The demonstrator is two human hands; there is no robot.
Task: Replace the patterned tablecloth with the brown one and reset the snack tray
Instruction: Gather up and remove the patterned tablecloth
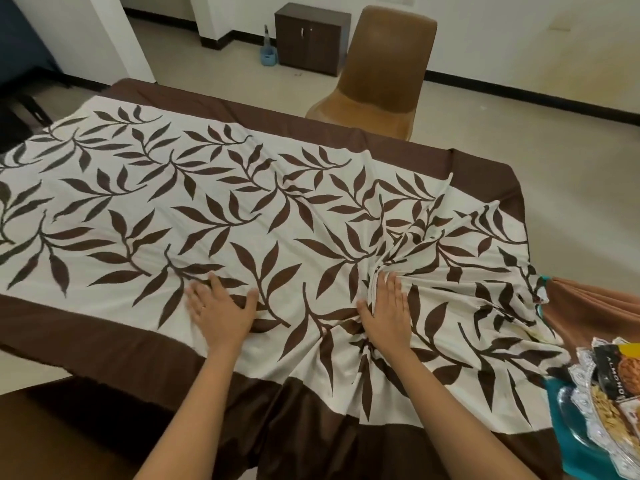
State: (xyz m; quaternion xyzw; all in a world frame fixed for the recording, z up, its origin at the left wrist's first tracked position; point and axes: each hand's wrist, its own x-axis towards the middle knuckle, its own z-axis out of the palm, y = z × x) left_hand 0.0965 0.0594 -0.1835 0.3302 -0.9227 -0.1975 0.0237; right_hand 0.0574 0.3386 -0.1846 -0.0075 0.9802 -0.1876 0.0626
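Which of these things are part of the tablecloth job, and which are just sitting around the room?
Part of the job: patterned tablecloth, left hand and right hand pressing on it, brown cloth bunched at right, snack tray with packets.

Just around: brown chair, small dark cabinet, blue holder on the floor.

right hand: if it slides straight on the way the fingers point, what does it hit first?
The right hand lies flat on the patterned tablecloth, fingers pointing toward the far table edge. First contact: the bunched folds gathered at its fingertips. The chair beyond looks well off that line.
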